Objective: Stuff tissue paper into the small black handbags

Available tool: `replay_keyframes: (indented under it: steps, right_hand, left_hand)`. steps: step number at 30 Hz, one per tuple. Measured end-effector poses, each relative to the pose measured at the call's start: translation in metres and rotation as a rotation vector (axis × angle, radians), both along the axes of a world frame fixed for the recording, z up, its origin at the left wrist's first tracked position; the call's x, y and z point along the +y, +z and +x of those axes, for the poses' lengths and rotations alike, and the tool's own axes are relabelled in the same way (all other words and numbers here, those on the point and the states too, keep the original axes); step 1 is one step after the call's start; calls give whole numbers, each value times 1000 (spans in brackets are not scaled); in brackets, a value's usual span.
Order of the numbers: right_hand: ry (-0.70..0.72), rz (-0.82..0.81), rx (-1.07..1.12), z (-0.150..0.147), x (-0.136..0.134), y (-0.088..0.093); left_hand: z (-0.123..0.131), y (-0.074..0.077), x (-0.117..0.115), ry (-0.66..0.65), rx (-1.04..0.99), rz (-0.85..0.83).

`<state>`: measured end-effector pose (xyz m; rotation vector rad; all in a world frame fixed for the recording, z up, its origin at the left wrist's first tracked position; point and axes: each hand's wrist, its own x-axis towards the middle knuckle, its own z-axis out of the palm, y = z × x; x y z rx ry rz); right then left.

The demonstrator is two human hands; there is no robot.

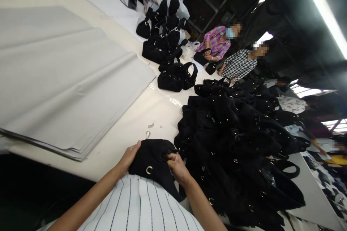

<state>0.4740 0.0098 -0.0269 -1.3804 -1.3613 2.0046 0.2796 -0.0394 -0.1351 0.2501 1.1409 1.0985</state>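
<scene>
A black fabric bag (pixel 153 155) with a gold crescent-shaped metal fitting is held against my body at the table's near edge. My left hand (pixel 132 155) grips its left side, fingers hidden behind the cloth. On the other side my right hand (pixel 176 166) is closed, its fingers pinching the bag near its top right, close to a dark fitting or strap end I cannot make out clearly. A large heap of similar black bags (pixel 227 133) lies right beside my right hand, many with small gold rings.
Large grey-white sheets (pixel 67 79) are stacked on the cream table (pixel 135 112) to the left. More black bags (pixel 176 75) stand farther along. Several people, including one in a pink plaid shirt (pixel 217 43), work across the table. Small scraps (pixel 151 125) lie ahead.
</scene>
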Motion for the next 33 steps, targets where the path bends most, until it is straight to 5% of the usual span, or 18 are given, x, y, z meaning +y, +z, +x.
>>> replay_keyframes:
  steps: [3, 5, 10, 13, 20, 26, 33]
  right_hand:
    - [-100, -62, 12, 1, 6, 14]
    - [-22, -13, -103, -3, 6, 21]
    - [102, 502, -591, -20, -7, 28]
    - [11, 566, -592, -26, -15, 20]
    - [-438, -126, -139, -28, -17, -15]
    - [-363, -449, 126, -28, -7, -10]
    - [-379, -718, 351, -22, -2, -16]
  left_hand:
    - [1, 4, 4, -42, 176, 30]
    - [2, 9, 7, -80, 294, 35]
    - [-3, 17, 17, -95, 591, 82]
    - [-7, 8, 23, -75, 679, 114]
    - [-6, -20, 23, -125, 67, -32]
    - [-10, -21, 17, -84, -53, -68]
    - [-10, -27, 23, -110, 52, -78]
